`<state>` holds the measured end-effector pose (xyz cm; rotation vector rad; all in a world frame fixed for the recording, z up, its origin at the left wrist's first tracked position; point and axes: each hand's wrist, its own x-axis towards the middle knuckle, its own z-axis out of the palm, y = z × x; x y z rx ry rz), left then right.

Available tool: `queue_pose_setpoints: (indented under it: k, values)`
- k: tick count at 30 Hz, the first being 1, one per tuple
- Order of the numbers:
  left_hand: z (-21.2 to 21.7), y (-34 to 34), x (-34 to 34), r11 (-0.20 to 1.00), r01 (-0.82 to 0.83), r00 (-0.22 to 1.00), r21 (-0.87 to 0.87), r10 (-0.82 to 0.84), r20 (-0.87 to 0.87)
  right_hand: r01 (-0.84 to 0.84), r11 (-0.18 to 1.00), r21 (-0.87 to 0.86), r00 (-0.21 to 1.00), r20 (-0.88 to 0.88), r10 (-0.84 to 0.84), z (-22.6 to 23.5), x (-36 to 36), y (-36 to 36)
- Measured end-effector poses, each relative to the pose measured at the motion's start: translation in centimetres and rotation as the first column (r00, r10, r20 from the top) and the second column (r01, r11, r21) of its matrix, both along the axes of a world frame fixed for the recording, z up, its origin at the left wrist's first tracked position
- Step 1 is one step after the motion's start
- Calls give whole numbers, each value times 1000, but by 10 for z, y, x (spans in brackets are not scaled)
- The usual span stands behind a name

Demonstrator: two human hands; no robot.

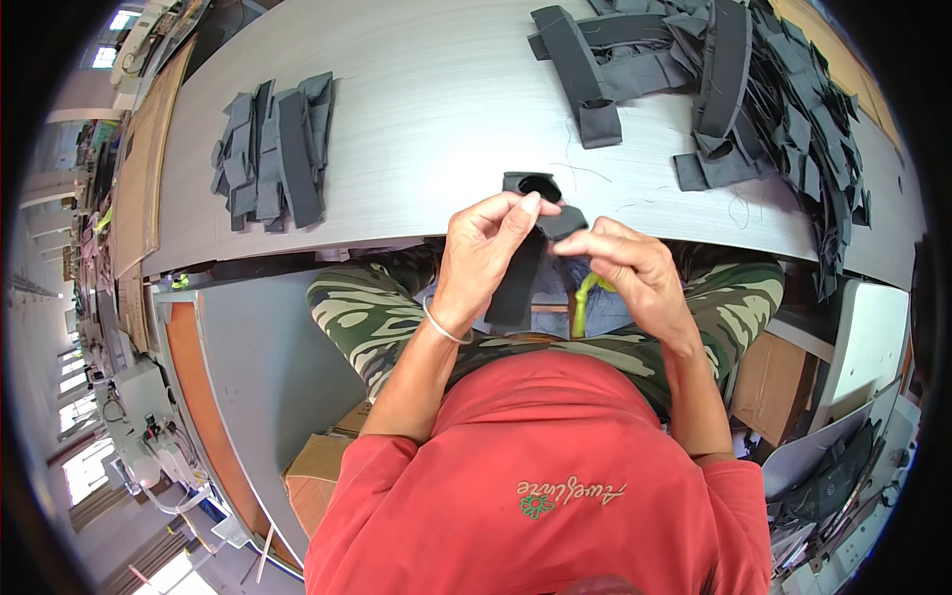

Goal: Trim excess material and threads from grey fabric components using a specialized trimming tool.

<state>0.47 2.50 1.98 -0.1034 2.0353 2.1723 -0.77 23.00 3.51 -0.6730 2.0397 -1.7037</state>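
Observation:
Just off the table's near edge, my left hand (488,248) pinches a dark grey fabric strip (516,290) between thumb and fingers. The strip's long part hangs down over my lap, while its upper part is folded into a loop resting at the table edge. A short end of it sticks out toward my right hand (640,273), whose curled fingertips meet that end. Below those right fingers shows a thin yellow-green object (579,312); its kind and whether the hand holds it I cannot tell.
A small stack of grey strips (273,154) lies on the left of the pale table (416,109). At the right is a larger heap of similar strips (724,89), partly hanging over the edge. Cardboard boxes (772,382) stand under the table. Loose threads lie on the tabletop.

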Motion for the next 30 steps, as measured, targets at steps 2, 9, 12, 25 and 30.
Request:
queue_pose_setpoints:
  k: [2,9,12,25,30]
  values:
    - [3,0,-2,998,12,999,59,-15,44,-22,997,-78,995,-102,14,-3,1,-1]
    - [3,-4,-3,966,-69,997,251,58,51,267,955,130,921,-326,-213,3,3,0]
    - [2,-5,-3,960,-60,996,273,40,78,318,931,181,799,-580,-160,0,4,-5]
    - [3,0,0,955,-27,994,297,-7,112,298,942,155,767,-626,-139,-4,4,-15]
    - [3,0,1,960,0,996,281,-25,83,258,955,147,875,-454,-166,1,6,-11]
